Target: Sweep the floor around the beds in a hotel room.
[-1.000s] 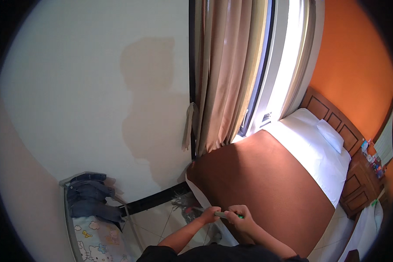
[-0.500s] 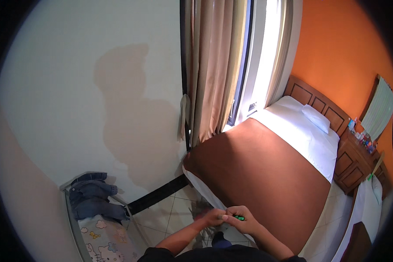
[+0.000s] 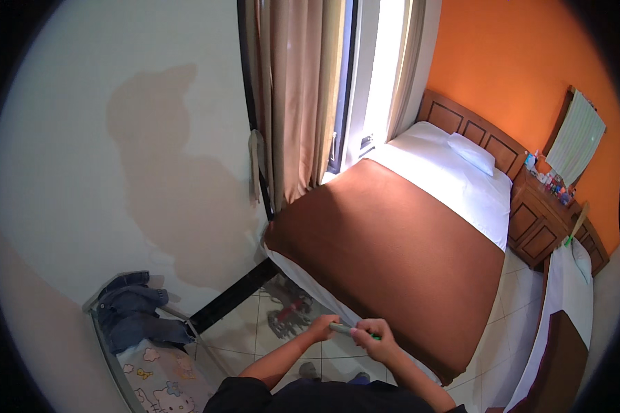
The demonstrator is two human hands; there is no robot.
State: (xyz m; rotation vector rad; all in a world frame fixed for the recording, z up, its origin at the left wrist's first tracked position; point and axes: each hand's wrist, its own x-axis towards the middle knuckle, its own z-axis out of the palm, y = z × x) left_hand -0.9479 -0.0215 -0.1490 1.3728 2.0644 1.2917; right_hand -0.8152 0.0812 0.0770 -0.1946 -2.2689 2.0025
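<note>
Both hands are on the pole (image 3: 342, 329) now — the left hand (image 3: 321, 328) closed round it, the right hand (image 3: 373, 337) gripping just beside the green end, which pokes out past that fist. The pole sits low, in front of the dark shirt (image 3: 337, 398), short of the big bed's near edge.

Out at ten o'clock from the hands, a blurred grey stringy bundle (image 3: 280, 318) with a red part lies over the floor tiles (image 3: 235, 338); whether it joins the pole, I can't tell. Feet show below, between six and eight.

At one o'clock there's the bed (image 3: 393, 241), brown cover over white sheet, a white pillow (image 3: 472, 153) up by the headboard. Swing to two — a wooden cabinet (image 3: 539, 219) crowded with small items. A second bed (image 3: 565, 289) stands at three, and at nine, blue jeans (image 3: 139, 310) drape over a grey frame.
</note>
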